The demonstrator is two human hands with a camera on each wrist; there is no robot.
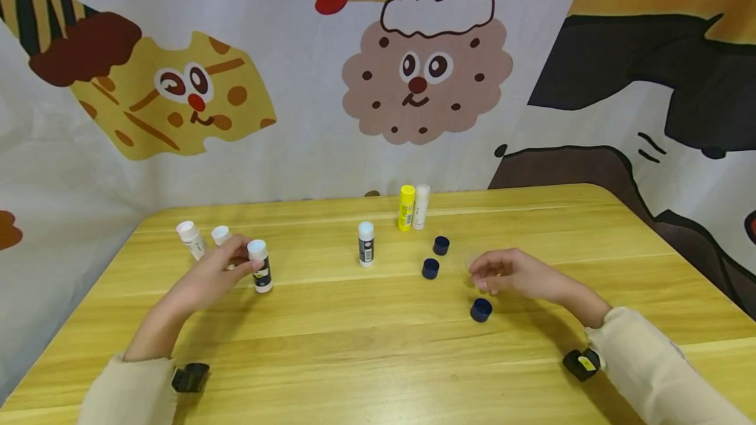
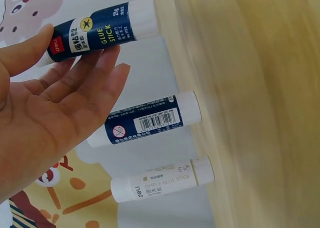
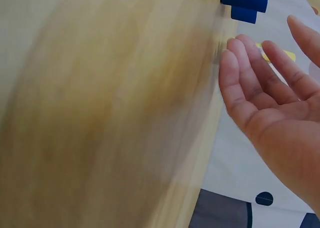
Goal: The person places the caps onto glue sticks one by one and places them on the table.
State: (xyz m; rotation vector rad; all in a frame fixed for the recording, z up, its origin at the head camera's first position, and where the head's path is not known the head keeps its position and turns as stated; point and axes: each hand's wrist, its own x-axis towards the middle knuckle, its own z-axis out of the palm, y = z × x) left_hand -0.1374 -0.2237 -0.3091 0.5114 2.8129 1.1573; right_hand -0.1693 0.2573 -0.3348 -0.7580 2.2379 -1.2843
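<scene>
My left hand pinches a navy-and-white glue stick between thumb and fingers. The left wrist view shows the thumb at its white end. Beyond that hand stand a second navy glue stick, partly covered by the fingers in the head view, and a white glue stick. My right hand hovers over the table with fingers loosely bent and nothing gripped. Near it lie three dark blue caps, two of them to its left. A faint clear object shows by its fingertips; its kind is unclear.
Another navy glue stick stands mid-table. Behind it, a yellow glue stick and a white glue stick stand side by side near the far edge of the wooden table. A cartoon-printed cloth hangs behind.
</scene>
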